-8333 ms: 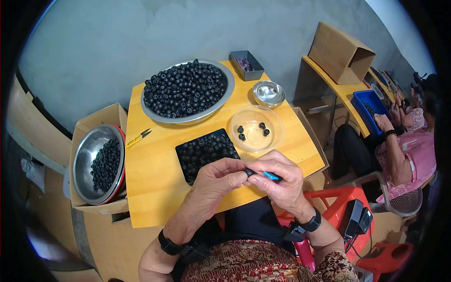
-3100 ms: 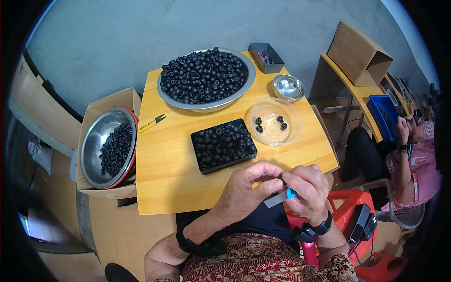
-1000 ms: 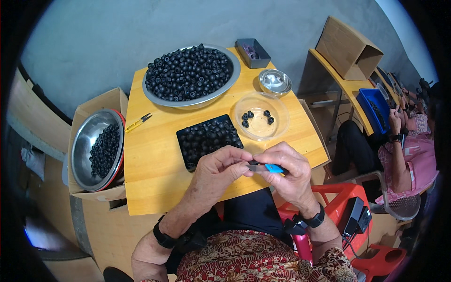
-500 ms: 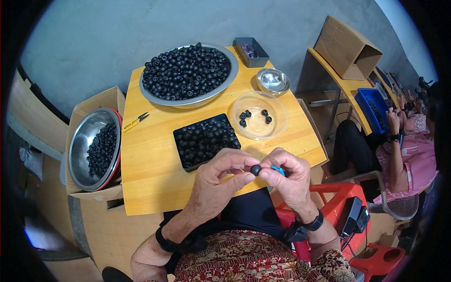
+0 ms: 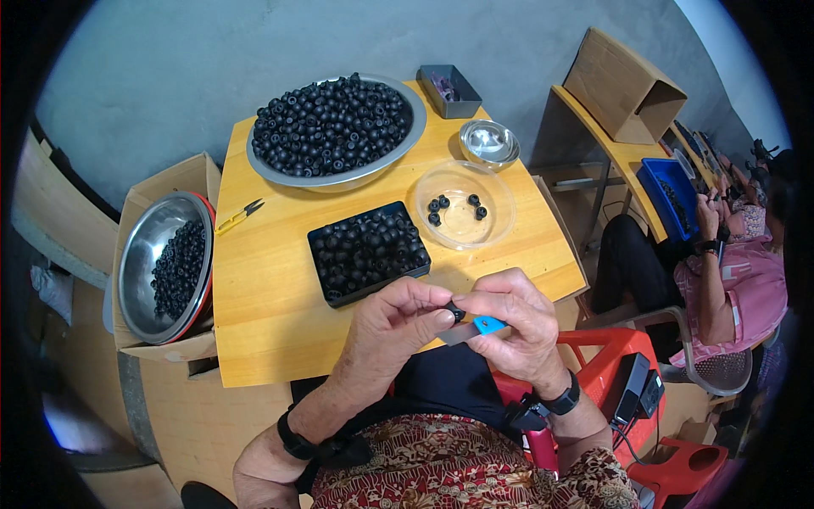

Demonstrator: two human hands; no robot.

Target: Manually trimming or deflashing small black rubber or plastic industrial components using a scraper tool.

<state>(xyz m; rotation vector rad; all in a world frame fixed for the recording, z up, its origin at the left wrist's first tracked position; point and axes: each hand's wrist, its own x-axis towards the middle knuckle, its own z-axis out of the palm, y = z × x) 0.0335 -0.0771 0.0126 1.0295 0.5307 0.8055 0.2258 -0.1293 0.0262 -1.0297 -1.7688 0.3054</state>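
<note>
Hands meet just past the near edge of the yellow worktop [image 5: 280,331], over the lap; the right hand [image 5: 517,327] is closed round a small blue-handled knife [image 5: 475,329], whose long axis lies nearly level, blade pointing left toward the other hand and blue handle end showing at the fingers; the left hand [image 5: 394,318] pinches a small black round piece [image 5: 455,312] between thumb and fingertips, right at the blade, though I cannot tell whether they touch; both forearms rise from the near edge and bend inward, wrists cocked, each wearing a dark band; just beyond the hands sits a black tray [image 5: 369,251] packed with black pieces, a clear dish [image 5: 462,206] with a few to its right, a big metal bowl [image 5: 339,127] heaped with them at the far side.
</note>
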